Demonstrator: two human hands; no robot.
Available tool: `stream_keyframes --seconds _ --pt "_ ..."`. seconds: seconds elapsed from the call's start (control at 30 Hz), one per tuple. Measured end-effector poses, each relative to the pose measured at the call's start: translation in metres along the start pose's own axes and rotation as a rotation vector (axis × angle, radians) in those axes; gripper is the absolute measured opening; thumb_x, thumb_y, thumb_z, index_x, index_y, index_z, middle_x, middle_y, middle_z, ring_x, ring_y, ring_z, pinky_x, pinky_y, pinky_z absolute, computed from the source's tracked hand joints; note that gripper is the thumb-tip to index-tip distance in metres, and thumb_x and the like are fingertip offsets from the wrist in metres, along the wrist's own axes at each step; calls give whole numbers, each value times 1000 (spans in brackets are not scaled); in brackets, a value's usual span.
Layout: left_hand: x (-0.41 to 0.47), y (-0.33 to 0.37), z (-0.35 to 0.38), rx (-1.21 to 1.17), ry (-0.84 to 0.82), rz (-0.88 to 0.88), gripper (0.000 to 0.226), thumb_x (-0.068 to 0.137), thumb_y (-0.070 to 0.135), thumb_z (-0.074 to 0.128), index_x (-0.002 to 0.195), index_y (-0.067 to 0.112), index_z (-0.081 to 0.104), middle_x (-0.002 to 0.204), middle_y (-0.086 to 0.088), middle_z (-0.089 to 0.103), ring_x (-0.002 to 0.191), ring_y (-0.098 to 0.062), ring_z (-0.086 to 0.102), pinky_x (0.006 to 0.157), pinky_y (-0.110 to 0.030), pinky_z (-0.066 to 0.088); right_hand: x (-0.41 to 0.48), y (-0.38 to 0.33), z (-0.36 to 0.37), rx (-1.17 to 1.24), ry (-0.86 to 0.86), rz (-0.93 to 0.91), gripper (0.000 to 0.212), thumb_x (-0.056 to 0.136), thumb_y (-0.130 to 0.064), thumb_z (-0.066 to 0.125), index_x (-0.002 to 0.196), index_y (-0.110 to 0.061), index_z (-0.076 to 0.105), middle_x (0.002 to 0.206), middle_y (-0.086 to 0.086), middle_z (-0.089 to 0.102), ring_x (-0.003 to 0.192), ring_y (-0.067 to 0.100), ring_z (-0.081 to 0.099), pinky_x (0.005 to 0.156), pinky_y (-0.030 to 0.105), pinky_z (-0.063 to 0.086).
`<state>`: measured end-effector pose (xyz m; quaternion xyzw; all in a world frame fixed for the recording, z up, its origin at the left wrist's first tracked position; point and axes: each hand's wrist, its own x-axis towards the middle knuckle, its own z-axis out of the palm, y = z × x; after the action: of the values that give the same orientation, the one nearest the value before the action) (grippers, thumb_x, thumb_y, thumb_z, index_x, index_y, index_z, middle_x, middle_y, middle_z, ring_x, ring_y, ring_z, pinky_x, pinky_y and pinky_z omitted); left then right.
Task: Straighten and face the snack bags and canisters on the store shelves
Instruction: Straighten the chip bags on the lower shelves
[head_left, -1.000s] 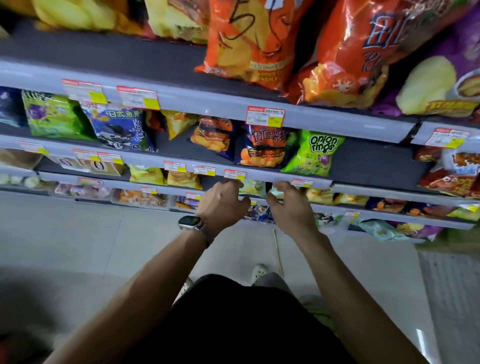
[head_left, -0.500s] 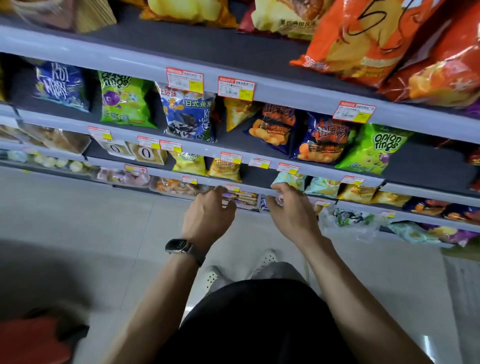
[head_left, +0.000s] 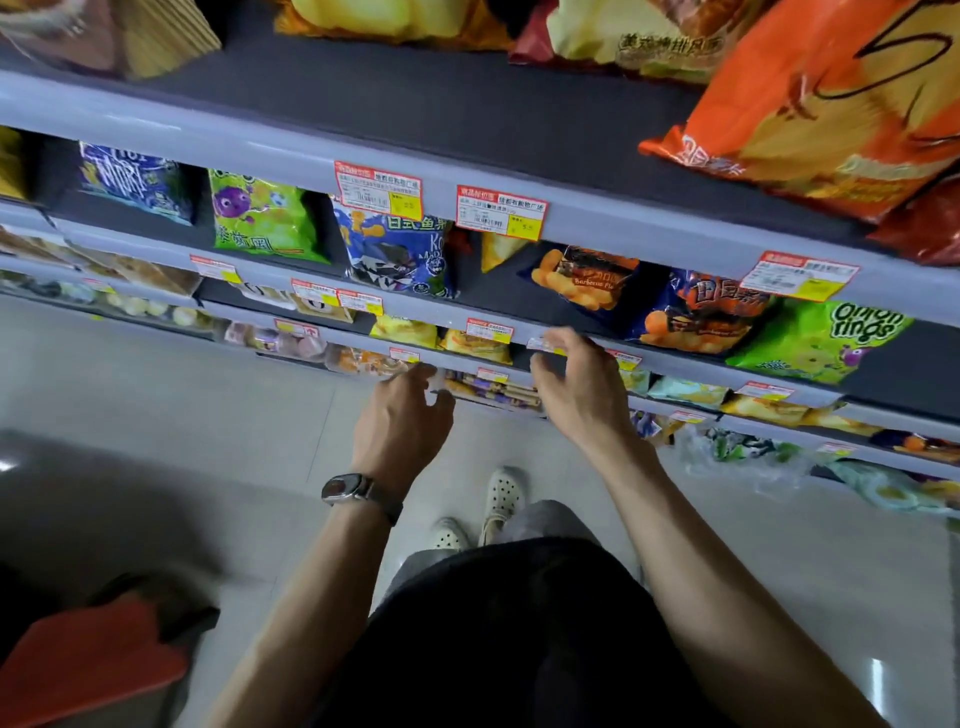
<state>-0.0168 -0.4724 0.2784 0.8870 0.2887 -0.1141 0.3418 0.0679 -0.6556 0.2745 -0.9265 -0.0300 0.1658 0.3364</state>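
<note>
The left hand (head_left: 402, 421) and the right hand (head_left: 576, 387) hover apart in front of the grey metal store shelves (head_left: 623, 228). Both have loosely bent fingers and hold nothing. The left fingertips lie by the edge of a low shelf. The right fingers reach the rail one level higher, at a blurred tag, and I cannot tell whether they touch it. A dark-faced wristwatch (head_left: 347, 489) sits on the left wrist.

The snack bags stand on the shelf just above the hands. From the right there is a lime-green plastic bag printed "Onion rings" (head_left: 821, 340), then a dark blue bag with orange puffs (head_left: 696, 314). Next is a tilted dark blue bag reading "Barbecue Fl…" (head_left: 587, 280). Further left are a blue-and-white bag with the characters 日式鱼果 (head_left: 397, 254), a green bag with a purple cartoon creature (head_left: 260, 218) and a blue bag marked "NORI" (head_left: 135, 179).

On the top shelf a large orange crisp bag (head_left: 831, 104) leans over the edge. Small yellow packets (head_left: 405, 331) sit one level below the rail at the right hand.

Red, white and yellow price tags (head_left: 501, 213) are clipped to the rails, their print too small to read. White perforated clogs (head_left: 501, 491) stand on the pale tiled floor (head_left: 182, 395).
</note>
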Motion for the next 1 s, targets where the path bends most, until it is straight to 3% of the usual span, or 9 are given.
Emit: stream_keyframes --seconds 0.2,0.43,0.5,0.57,0.67,0.8,0.87,0.93,1.0 --pt "51 9 -14 1 107 -32 59 98 26 65 154 13 50 139 -13 65 127 -39 57 98 -45 47 33 -1 6 45 -22 -33 36 100 -30 63 134 -20 62 137 3 66 128 22 60 104 37 50" --pt "105 1 -44 -86 291 3 87 98 28 70 166 5 21 162 -20 39 144 -40 43 108 -47 41 61 -30 25 70 -41 -48 41 97 -33 65 136 -21 61 139 2 65 127 23 60 105 45 52" --pt "124 -5 -50 -119 288 28 83 97 29 69 163 3 25 157 -22 44 141 -41 45 107 -47 43 70 -46 35 83 -71 -60 44 99 -29 65 141 -17 57 142 6 63 129 24 59 105 41 51" --pt "138 -11 -52 -144 268 57 70 98 29 66 155 2 36 148 -23 53 132 -43 51 92 -42 44 78 -63 45 112 -104 -82 52 99 -26 65 148 -15 50 147 8 58 132 20 56 103 33 47" --pt "144 -18 -54 -139 215 85 48 103 28 63 142 4 48 135 -21 65 121 -43 60 74 -32 30 83 -89 63 253 -137 -67 68 99 -22 70 157 -15 36 151 4 54 120 3 45 88 13 41" --pt "143 -37 -62 -177 164 206 43 101 25 65 139 9 53 132 -13 70 117 -36 64 72 -26 31 97 -112 96 367 -66 15 67 91 -22 79 148 -15 44 131 -5 63 111 7 57 80 4 46" --pt "148 -53 -74 -216 200 197 47 98 22 67 143 10 56 135 -10 69 123 -34 63 77 -24 35 104 -118 108 401 -4 74 58 90 -23 80 140 -14 51 119 -9 65 103 8 61 80 9 50" --pt "154 -71 -92 -254 299 169 57 93 19 68 147 10 54 140 -12 65 127 -34 60 89 -29 40 108 -118 118 426 73 95 53 89 -24 81 134 -12 54 122 -5 69 104 10 64 90 25 54" --pt "165 -91 -115 -269 394 136 64 90 16 68 150 8 50 144 -16 58 131 -35 54 97 -27 38 110 -119 124 417 124 100 53 88 -23 81 132 -11 55 127 -1 71 106 11 65 92 27 52"
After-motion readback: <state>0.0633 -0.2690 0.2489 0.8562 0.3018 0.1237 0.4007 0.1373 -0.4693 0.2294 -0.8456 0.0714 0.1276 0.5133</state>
